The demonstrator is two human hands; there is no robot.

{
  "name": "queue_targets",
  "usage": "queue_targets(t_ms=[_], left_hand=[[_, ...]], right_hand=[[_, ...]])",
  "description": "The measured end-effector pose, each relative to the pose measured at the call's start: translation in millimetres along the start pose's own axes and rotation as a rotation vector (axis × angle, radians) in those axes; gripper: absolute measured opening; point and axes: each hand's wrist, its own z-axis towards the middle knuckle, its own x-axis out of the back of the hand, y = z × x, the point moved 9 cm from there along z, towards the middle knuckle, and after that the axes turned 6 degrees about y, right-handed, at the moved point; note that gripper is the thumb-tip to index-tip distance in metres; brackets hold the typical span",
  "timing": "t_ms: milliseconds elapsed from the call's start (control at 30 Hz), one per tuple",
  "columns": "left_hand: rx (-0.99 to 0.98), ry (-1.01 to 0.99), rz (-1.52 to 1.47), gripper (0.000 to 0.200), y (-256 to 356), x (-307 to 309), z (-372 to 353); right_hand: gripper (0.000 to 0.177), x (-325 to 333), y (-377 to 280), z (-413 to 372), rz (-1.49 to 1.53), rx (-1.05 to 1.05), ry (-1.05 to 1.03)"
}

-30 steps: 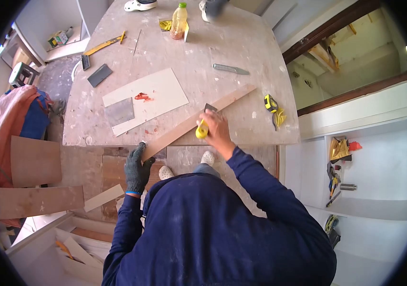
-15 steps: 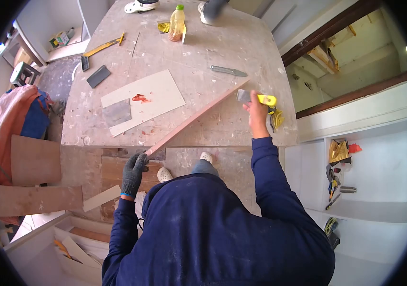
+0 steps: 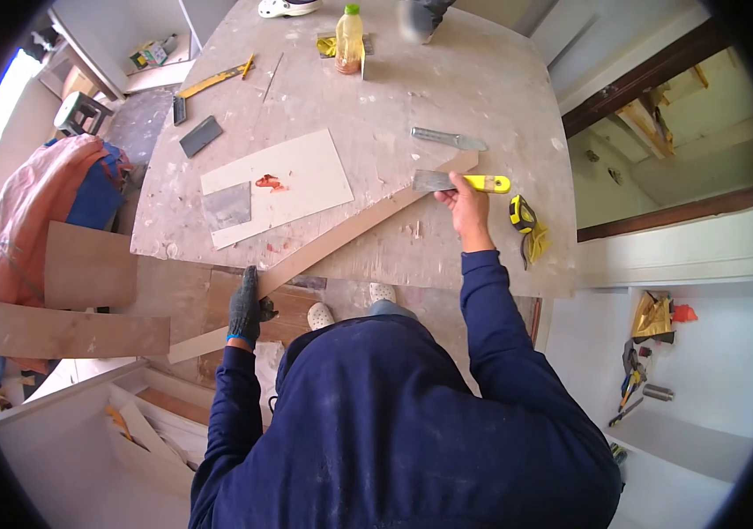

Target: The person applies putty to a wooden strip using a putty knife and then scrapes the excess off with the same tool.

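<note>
A dark grey glove covers my left hand (image 3: pixel 246 310), which is closed around the near end of a long wooden strip (image 3: pixel 341 238). The strip runs diagonally over the table, its broad face up and its far end on the tabletop. My bare right hand (image 3: pixel 468 212) grips a putty knife (image 3: pixel 488 183) with a yellow handle; its wide blade points left, over the strip near the far end. Just beyond lies a metal-handled knife (image 3: pixel 443 138). To the left is a pale board (image 3: pixel 310 176) with a red smear and a flat metal scraper plate (image 3: pixel 228 204).
A tape measure (image 3: pixel 522 213) lies right of my hand. Farther off are a bottle (image 3: pixel 350 44), a dark block (image 3: pixel 201 137) and a yellow tool (image 3: pixel 213 79). Another person's shoe (image 3: pixel 289 8) shows at the far edge. Open shelving (image 3: pixel 703 414) stands to my right.
The strip has rolled from its narrow edge to its broad face. My right hand has brought the putty knife left over the strip. The view has shifted slightly.
</note>
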Motion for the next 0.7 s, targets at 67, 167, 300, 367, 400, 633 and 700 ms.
queue_targets(t_ms=[67, 167, 300, 367, 400, 633, 700], left_hand=[[-0.016, 0.039, 0.009, 0.057, 1.9, -0.1, -4.4], [-0.13, 0.078, 0.068, 0.056, 6.9, -0.1, -2.8], [0.04, 0.241, -0.034, 0.057, 0.3, 2.1, -11.5], [0.064, 0.24, -0.031, 0.057, -9.0, 6.5, -1.8], [0.084, 0.231, -0.031, 0.057, -10.2, 4.8, -1.8], [0.032, 0.273, -0.017, 0.058, -5.2, 4.4, -8.1], [0.036, 0.274, -0.021, 0.059, -4.3, 4.0, -11.3]], right_hand=[[0.026, -18.9, 20.7, -6.7, -0.008, -0.04, -0.045], [0.021, -45.2, 27.2, -18.3, -0.126, -0.043, -0.182], [0.021, -19.8, -4.1, 27.7, -0.112, 0.023, -0.087], [0.021, -10.4, -12.9, 42.9, -0.075, 0.005, -0.053], [0.02, -8.9, -13.8, 47.1, -0.062, -0.009, -0.044], [0.019, -84.4, 17.0, -19.5, -0.296, 0.032, -0.464], [0.019, -77.4, 3.3, 7.3, -0.273, 0.047, -0.367]])
